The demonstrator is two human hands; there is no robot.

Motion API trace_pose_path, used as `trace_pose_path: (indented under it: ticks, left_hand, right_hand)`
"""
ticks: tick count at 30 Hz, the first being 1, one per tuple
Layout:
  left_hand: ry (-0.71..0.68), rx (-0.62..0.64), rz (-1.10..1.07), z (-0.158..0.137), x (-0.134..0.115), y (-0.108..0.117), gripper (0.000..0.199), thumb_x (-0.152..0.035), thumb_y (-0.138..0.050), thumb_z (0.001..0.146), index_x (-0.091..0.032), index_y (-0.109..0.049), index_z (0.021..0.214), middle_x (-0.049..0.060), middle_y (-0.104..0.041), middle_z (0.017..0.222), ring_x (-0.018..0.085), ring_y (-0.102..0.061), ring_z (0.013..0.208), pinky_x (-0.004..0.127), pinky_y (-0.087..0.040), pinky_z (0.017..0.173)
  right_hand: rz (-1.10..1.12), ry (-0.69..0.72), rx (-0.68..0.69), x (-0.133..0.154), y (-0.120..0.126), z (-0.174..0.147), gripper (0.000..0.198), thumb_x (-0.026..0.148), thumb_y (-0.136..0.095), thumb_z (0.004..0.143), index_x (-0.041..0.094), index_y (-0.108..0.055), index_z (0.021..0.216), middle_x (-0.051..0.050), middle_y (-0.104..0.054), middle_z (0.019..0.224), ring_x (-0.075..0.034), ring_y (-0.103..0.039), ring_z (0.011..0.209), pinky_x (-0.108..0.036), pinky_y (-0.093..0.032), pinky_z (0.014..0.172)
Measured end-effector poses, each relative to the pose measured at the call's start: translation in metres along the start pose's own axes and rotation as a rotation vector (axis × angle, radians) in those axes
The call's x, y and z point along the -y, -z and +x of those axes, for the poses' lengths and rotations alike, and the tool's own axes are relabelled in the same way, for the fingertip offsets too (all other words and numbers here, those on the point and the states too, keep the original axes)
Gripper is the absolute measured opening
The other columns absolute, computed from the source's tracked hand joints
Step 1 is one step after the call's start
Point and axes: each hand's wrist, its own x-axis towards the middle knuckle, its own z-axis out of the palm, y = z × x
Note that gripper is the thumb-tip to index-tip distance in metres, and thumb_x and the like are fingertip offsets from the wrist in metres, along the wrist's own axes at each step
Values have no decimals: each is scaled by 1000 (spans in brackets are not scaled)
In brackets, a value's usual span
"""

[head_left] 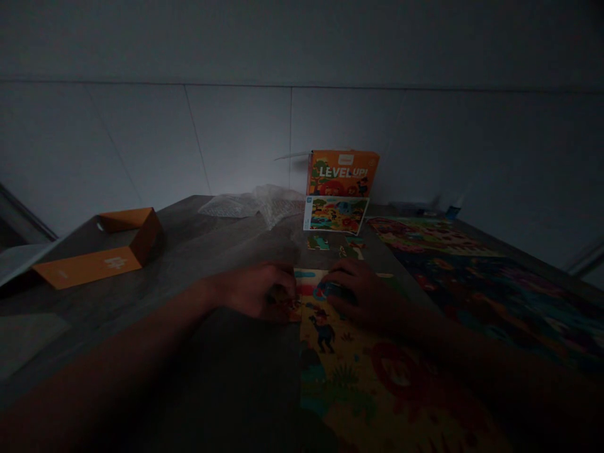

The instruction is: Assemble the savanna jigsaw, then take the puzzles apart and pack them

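In dim light a partly joined jigsaw puzzle [344, 377] lies on the grey table, showing a lion, a monkey and plants on a yellow ground. My left hand [257, 290] is at its upper left edge, fingers closed on a puzzle piece [293, 309] that touches or nearly touches that edge; whether it is locked in, I cannot tell. My right hand [356, 292] rests on the upper part of the puzzle with fingers bent and apart, covering some of the picture. Beyond the hands lie a few loose puzzle pieces [318, 243].
An orange box [344, 173] marked LEVEL UP! stands at the back with a picture card [336, 215] leaning on it. Crumpled clear plastic [264, 204] lies beside it. An orange box sleeve [99, 267] is at left. Another assembled puzzle [491, 296] covers the right side.
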Motion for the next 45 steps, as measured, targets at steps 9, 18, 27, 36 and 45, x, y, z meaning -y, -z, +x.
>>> trace_pose_path:
  ticks: [9, 18, 27, 36, 45]
  left_hand:
    - [27, 22, 15, 0, -2, 1, 23, -19, -77, 71, -17, -68, 92, 6, -61, 104, 20, -61, 89, 30, -52, 78]
    - [9, 25, -11, 0, -1, 1, 20, -21, -76, 73, -18, -68, 91, 6, -62, 102, 20, -62, 90, 30, -52, 78]
    - [-24, 23, -21, 0, 0, 2, 19, -19, -76, 73, -17, -67, 90, 5, -63, 97, 18, -62, 88, 29, -52, 77]
    - [1, 28, -55, 0, -1, 2, 21, -18, -76, 73, -16, -68, 92, 7, -63, 101, 19, -62, 91, 31, -53, 81]
    - [30, 30, -32, 0, -4, 1, 17, -21, -74, 75, -17, -68, 90, 6, -62, 107, 18, -61, 91, 30, -53, 81]
  right_hand:
    - [7, 0, 10, -1, 0, 0, 24, 27, -57, 87, 17, -66, 106, -11, -60, 102, -25, -57, 97, -42, -49, 84]
    - [15, -16, 22, 0, -1, -1, 24, 26, -56, 88, 17, -66, 108, -11, -59, 103, -25, -56, 98, -43, -48, 86]
    - [15, -29, 46, 0, 0, -1, 25, 26, -56, 89, 17, -66, 109, -12, -58, 104, -25, -55, 99, -42, -47, 88]
    - [24, -10, 35, 0, 0, 1, 23, 26, -56, 88, 16, -67, 106, -11, -59, 102, -25, -55, 98, -43, -46, 87]
    - [34, -22, 52, 1, 0, 0, 24, 26, -55, 89, 16, -67, 108, -12, -59, 104, -25, -55, 100, -44, -46, 88]
